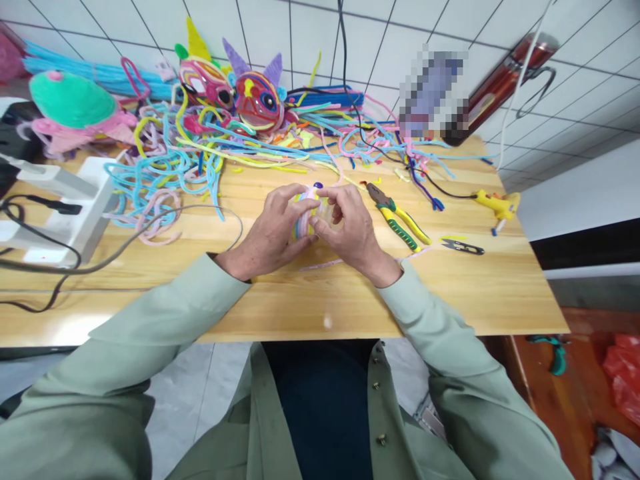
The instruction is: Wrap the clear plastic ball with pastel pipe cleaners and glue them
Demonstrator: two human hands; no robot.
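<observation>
Between my two hands, above the wooden table, is a small rounded craft piece (303,225) wound with pastel pipe cleaners in pink, yellow and blue. A dark blue bit (318,185) shows at its top. My left hand (275,227) is closed round the left side of the piece, fingers curled over its top. My right hand (350,227) pinches its right side with thumb and fingers. The hands hide much of the piece. A pale pink pipe cleaner (325,265) lies on the table just below them.
Green-and-yellow pliers (400,217), thread snips (463,247) and a yellow glue gun (496,203) lie to the right. Tangled pipe cleaners (165,163) and finished animal-like figures (257,100) fill the back. A white power strip (75,207) with cables stands left; a red flask (505,87) leans back right.
</observation>
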